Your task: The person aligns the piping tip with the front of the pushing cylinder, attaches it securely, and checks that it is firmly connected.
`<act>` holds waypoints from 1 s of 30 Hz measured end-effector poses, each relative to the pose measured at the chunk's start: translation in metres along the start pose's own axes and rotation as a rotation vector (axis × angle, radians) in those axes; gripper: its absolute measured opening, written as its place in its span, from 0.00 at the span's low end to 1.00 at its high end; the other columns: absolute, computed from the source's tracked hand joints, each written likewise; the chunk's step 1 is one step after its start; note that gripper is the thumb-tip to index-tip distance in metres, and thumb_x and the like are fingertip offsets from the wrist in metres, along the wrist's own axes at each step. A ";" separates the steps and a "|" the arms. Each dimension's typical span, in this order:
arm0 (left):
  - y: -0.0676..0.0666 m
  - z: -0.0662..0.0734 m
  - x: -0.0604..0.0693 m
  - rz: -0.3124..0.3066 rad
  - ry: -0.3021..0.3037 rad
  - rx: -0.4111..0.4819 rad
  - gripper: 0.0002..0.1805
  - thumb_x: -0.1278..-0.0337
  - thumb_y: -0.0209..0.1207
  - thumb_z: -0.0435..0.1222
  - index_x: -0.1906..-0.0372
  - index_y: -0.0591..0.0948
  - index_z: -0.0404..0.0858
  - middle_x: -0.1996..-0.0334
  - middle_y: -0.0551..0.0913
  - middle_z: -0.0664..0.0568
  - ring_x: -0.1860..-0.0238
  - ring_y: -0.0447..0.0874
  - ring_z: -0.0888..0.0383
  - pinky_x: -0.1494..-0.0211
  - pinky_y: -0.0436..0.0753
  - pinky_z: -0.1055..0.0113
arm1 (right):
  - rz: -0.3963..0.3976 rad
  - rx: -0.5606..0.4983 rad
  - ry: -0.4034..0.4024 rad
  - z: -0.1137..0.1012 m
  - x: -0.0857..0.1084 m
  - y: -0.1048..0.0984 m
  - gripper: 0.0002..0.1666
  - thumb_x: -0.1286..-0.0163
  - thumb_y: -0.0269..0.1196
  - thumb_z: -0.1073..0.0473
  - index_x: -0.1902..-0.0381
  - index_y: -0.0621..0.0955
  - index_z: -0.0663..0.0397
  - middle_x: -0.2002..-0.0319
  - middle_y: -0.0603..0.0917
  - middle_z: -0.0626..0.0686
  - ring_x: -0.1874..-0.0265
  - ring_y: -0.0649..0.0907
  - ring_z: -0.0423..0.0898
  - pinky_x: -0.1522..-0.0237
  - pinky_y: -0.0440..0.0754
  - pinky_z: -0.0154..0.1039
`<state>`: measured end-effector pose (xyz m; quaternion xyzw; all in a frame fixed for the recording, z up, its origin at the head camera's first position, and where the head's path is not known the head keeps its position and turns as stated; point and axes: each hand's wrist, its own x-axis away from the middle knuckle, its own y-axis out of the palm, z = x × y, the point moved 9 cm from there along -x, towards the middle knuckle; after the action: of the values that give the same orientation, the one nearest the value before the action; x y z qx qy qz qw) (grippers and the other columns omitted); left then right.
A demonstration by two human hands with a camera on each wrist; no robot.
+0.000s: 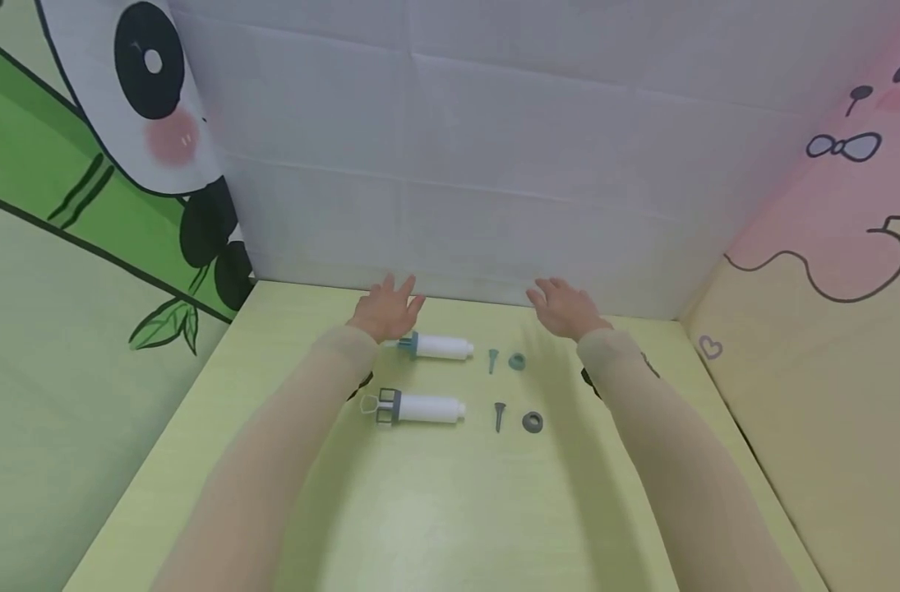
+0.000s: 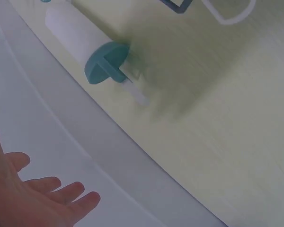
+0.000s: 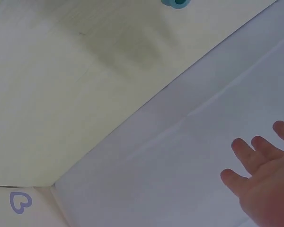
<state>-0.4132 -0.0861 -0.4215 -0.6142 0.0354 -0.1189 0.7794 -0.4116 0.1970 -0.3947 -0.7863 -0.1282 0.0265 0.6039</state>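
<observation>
My left hand (image 1: 385, 311) hovers over the back of the table with its fingers spread, holding nothing. Nearest to it lies a white syringe (image 1: 442, 347) with a teal flange (image 2: 106, 59). My right hand (image 1: 565, 309) is also raised, fingers extended and palm empty, right of a teal ring cap (image 1: 512, 363). Between that syringe and cap lies a small teal nozzle (image 1: 492, 360). In the nearer row are a second white syringe (image 1: 429, 409) with a grey flange and looped handle, a grey nozzle (image 1: 499, 416) and a grey ring cap (image 1: 526, 424).
The pale yellow table (image 1: 435, 510) meets a white cloth wall (image 1: 479, 230) at the back. Panels with cartoon drawings, a green left panel (image 1: 87, 353) and a pink-and-cream right panel (image 1: 812, 370), stand at the sides.
</observation>
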 end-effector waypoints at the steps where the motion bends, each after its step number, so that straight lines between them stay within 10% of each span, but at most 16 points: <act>1: 0.003 0.002 -0.001 -0.001 0.004 0.001 0.35 0.28 0.28 0.57 0.24 0.48 0.44 0.28 0.46 0.33 0.33 0.52 0.33 0.41 0.62 0.38 | -0.002 -0.013 0.004 0.001 0.001 0.001 0.40 0.24 0.30 0.36 0.25 0.55 0.55 0.28 0.53 0.61 0.30 0.51 0.59 0.35 0.44 0.62; 15: 0.046 0.073 0.004 0.063 0.211 0.033 0.24 0.31 0.48 0.47 0.38 0.74 0.39 0.41 0.69 0.41 0.42 0.66 0.42 0.46 0.71 0.50 | 0.016 -0.139 -0.078 0.014 0.016 0.043 0.33 0.25 0.48 0.43 0.38 0.71 0.65 0.38 0.70 0.64 0.36 0.65 0.61 0.38 0.60 0.56; 23: 0.082 0.125 0.009 -0.091 0.301 0.099 0.14 0.37 0.57 0.43 0.54 0.83 0.40 0.53 0.79 0.49 0.53 0.76 0.53 0.52 0.76 0.59 | -0.075 -0.162 -0.099 0.016 0.043 0.082 0.29 0.29 0.58 0.48 0.39 0.73 0.63 0.44 0.75 0.64 0.44 0.74 0.60 0.45 0.70 0.55; 30: 0.110 0.144 0.011 -0.241 0.298 0.105 0.08 0.44 0.65 0.42 0.62 0.83 0.42 0.63 0.81 0.55 0.63 0.77 0.58 0.57 0.76 0.64 | -0.138 -0.154 -0.106 0.013 0.063 0.108 0.31 0.34 0.64 0.48 0.39 0.74 0.60 0.47 0.76 0.62 0.48 0.75 0.56 0.48 0.73 0.51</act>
<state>-0.3577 0.0718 -0.4913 -0.5480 0.0705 -0.3024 0.7767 -0.3349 0.1983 -0.4940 -0.8172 -0.2152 0.0165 0.5345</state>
